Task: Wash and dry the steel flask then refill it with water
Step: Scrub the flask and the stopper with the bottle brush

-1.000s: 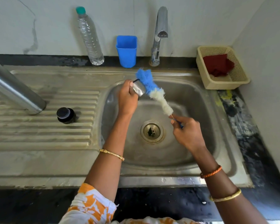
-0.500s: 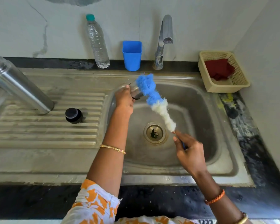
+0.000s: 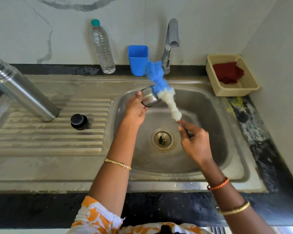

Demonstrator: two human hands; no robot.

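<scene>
1. Over the back-left corner of the sink basin [image 3: 201,168], the left hand [image 3: 135,109] grips a small steel cup [image 3: 150,97], its fingers curled round the rim and side.
2. The right hand [image 3: 194,141] is above the basin just right of the drain [image 3: 162,139], pinching the thin handle end of a bottle brush [image 3: 161,89] between thumb and fingers.
3. The brush slants up and back from that hand; its white bristles pass just beside the cup and its blue bristles reach toward the base of the tap [image 3: 170,46]. Whether the bristles touch the cup cannot be told for sure.
4. The steel flask [image 3: 22,89] stands on the ribbed drainboard [image 3: 49,141] near the left edge of the desk, uncapped, its open mouth at the top left.
5. A black stopper [image 3: 79,121] sits on the drainboard just right of the flask's base, apart from it.
6. Along the back edge of the desk stand a clear plastic water bottle [image 3: 102,48] with a green cap and a blue tumbler [image 3: 137,59], the tumbler just left of the tap.
7. At the back-right corner a cream basket [image 3: 249,89] holds a dark red cloth [image 3: 227,72].
</scene>
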